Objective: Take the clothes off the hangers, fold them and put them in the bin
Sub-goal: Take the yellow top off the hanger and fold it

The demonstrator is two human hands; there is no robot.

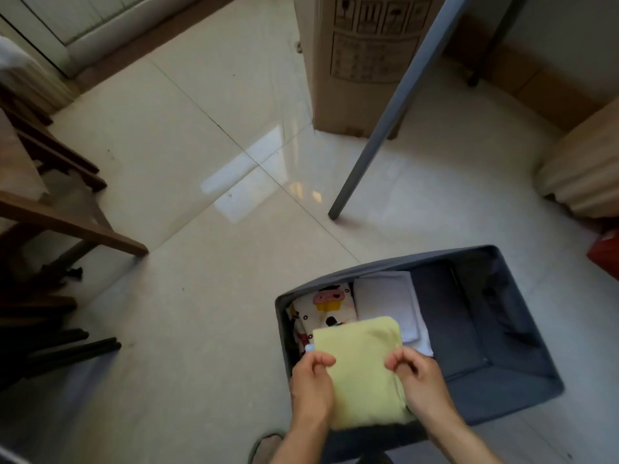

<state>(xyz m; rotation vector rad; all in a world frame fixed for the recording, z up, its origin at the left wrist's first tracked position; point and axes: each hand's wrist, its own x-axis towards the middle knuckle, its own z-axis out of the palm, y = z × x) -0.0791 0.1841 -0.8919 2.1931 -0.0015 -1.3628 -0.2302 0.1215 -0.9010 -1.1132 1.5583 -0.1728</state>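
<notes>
Now left hand (pixel 313 380) and right hand (pixel 417 380) both pinch folded yellow garment (pixel 363 370) over grey bin (pixel 522 373)

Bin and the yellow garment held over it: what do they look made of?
The bin: grey fabric, matte, probably over stiffeners; the walls bow slightly. The yellow garment: soft matte cloth, possibly knit; it folds with rounded edges and puckers where the left hand and right hand pinch it.
</notes>
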